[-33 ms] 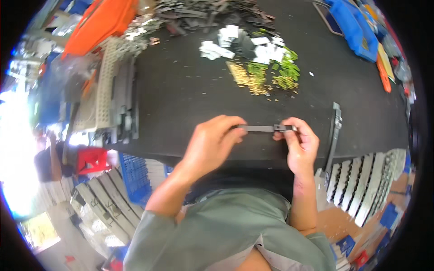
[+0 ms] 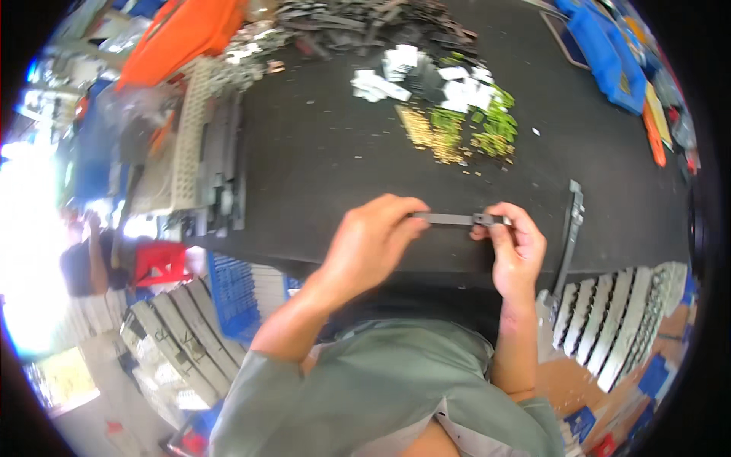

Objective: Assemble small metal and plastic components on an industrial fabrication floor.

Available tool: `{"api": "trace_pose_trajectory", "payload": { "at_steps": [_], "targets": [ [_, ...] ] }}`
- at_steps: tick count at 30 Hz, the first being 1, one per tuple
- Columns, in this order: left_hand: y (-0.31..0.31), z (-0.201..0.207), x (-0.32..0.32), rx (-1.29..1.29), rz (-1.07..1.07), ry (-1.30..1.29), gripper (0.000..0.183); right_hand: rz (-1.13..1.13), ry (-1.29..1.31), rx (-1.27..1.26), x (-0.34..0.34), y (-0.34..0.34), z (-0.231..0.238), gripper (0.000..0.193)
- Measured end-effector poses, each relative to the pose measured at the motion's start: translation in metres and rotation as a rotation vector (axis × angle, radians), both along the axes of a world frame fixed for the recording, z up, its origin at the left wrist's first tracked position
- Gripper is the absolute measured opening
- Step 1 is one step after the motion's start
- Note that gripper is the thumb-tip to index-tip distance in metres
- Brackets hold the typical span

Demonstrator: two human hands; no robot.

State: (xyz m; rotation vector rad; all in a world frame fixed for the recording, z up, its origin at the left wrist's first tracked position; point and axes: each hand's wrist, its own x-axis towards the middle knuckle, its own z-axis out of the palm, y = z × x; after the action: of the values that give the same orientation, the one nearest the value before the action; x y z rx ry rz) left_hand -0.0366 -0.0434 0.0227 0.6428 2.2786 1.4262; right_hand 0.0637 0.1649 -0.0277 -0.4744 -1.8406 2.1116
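Between my two hands a thin grey strip (image 2: 451, 219) is held level just above the near edge of the dark table. My left hand (image 2: 375, 238) pinches its left end between thumb and fingers. At the other end my right hand (image 2: 518, 245) grips a small dark block (image 2: 483, 219), which sits on or against the strip; its fingers hide part of the block. To the right of my right hand lies a long narrow dark metal piece (image 2: 568, 236) with small fittings at its far end, reaching past the table edge.
Small brass-coloured pieces (image 2: 440, 143), green pieces (image 2: 499, 122) and white pieces (image 2: 466, 91) lie heaped ahead, with a dark pile of strips (image 2: 381, 27) behind. Left stands a cream perforated crate (image 2: 186, 145); far right, a blue bin (image 2: 609, 61). Pale trays (image 2: 609, 320) stand low at right.
The whole picture has shifted slightly to the right. Both hands keep the same hold on the strip and block.
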Motion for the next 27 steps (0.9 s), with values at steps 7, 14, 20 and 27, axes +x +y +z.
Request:
{"api": "trace_pose_trajectory", "payload": {
  "at_steps": [7, 14, 20, 27],
  "targets": [
    [-0.037, 0.016, -0.027, -0.136, 0.244, 0.336, 0.03, 0.025, 0.066, 0.02, 0.001, 0.006, -0.005, 0.015],
    [-0.137, 0.015, -0.114, -0.733, 0.705, 0.739, 0.024, 0.044, 0.109, 0.001, 0.0, 0.007, -0.008, 0.016],
    [-0.131, 0.008, -0.163, -1.159, 0.608, 0.493, 0.029, 0.022, 0.112, 0.0, 0.001, 0.005, -0.009, 0.015],
    [-0.096, 0.047, -0.111, -0.862, 0.39, 0.417, 0.022, -0.03, 0.104, -0.108, 0.01, 0.008, -0.011, 0.014]
  ]
}}
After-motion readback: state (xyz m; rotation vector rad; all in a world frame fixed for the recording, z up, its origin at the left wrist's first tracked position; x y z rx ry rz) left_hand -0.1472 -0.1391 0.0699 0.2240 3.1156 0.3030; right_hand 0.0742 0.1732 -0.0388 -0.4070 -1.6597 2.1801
